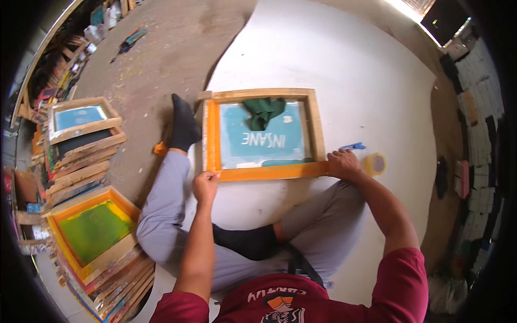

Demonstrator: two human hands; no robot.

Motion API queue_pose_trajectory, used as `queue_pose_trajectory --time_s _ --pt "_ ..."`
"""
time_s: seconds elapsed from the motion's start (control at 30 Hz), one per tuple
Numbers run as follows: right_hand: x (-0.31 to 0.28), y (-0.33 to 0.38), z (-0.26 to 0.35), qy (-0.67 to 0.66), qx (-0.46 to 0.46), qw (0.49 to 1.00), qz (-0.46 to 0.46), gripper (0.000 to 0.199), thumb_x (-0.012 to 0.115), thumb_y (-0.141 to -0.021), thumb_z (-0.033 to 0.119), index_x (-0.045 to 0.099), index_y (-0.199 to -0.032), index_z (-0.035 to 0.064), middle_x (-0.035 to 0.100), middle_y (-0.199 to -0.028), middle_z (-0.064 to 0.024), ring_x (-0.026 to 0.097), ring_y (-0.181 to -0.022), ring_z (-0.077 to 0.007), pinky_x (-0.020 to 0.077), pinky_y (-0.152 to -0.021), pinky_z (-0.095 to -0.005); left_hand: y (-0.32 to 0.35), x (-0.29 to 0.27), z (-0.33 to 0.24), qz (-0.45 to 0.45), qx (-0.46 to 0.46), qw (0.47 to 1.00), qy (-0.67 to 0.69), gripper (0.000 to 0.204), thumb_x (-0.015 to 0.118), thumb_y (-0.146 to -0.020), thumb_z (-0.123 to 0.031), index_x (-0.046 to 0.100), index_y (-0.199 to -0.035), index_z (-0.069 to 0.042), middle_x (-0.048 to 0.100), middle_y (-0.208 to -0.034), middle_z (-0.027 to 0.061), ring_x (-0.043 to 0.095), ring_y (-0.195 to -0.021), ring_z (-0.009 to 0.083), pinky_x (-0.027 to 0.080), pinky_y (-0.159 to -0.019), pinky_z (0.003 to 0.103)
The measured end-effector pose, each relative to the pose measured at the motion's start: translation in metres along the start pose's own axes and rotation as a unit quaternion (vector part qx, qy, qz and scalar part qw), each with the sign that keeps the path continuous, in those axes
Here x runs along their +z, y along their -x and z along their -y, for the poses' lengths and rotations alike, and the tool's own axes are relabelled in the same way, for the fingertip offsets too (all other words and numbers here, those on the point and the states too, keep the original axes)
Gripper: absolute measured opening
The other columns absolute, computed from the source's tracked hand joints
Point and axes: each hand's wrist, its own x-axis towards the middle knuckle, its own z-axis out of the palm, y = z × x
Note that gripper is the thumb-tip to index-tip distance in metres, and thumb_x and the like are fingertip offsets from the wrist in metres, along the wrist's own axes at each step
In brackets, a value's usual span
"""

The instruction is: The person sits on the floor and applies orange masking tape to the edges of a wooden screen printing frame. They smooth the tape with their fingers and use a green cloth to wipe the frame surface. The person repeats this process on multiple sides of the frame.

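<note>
A wooden screen-printing frame (pixel 319 129) lies on a white sheet in front of me, its teal mesh (pixel 237 153) bearing pale lettering. Orange tape (pixel 214 134) runs down the frame's left side. Another strip of orange tape (pixel 269 173) stretches along the near side, between my hands. My left hand (pixel 205 187) pinches its left end at the near left corner. My right hand (pixel 343 164) is closed around the other end, at the near right corner. A crumpled dark green cloth (pixel 264 111) rests on the far part of the mesh.
Right of the frame are a blue cutter-like tool (pixel 353 146) and a yellowish tape roll (pixel 374 163). Stacked wooden frames (pixel 81 161) stand at the left, one with a green-and-yellow screen (pixel 97 229). My bent legs (pixel 167 215) surround the near side of the work.
</note>
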Motion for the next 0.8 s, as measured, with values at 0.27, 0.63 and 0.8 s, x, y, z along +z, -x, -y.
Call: queue_pose_trajectory --time_s 0.27,0.63,0.8 --pt "-0.022 -0.009 0.002 0.019 -0.015 0.996 0.087 0.059 0.088 -0.071 0.045 0.067 -0.113 0.0105 0.070 -0.115 -0.0091 0.063 -0.118 -0.0318 0.0467 -0.104 -0.0478 -0.005 0.014 0.011 -0.062 0.042 0.997 -0.016 0.017 0.087 -0.081 -0.021 0.079 -0.085 -0.005 0.075 -0.082 0.0120 0.070 -0.079 0.0328 0.055 -0.074 0.046" --pt "-0.031 -0.015 0.016 -0.066 -0.151 0.985 -0.051 0.037 0.084 -0.074 0.033 0.072 -0.106 0.0186 0.068 -0.105 -0.0044 0.061 -0.111 -0.0280 0.0491 -0.098 -0.0441 -0.008 0.021 0.059 -0.043 0.053 0.993 0.096 0.021 0.091 -0.076 -0.015 0.076 -0.083 -0.001 0.070 -0.079 0.0101 0.070 -0.072 0.0255 0.054 -0.068 0.038" --pt "-0.040 -0.004 0.020 -0.087 0.023 0.994 0.060 0.042 0.085 -0.076 0.037 0.072 -0.109 0.0159 0.069 -0.111 -0.0073 0.066 -0.107 -0.0300 0.0547 -0.093 -0.0453 -0.010 0.019 0.046 -0.010 0.003 0.994 0.109 0.021 0.091 -0.078 -0.016 0.077 -0.082 -0.001 0.070 -0.078 0.0105 0.070 -0.069 0.0254 0.054 -0.066 0.037"
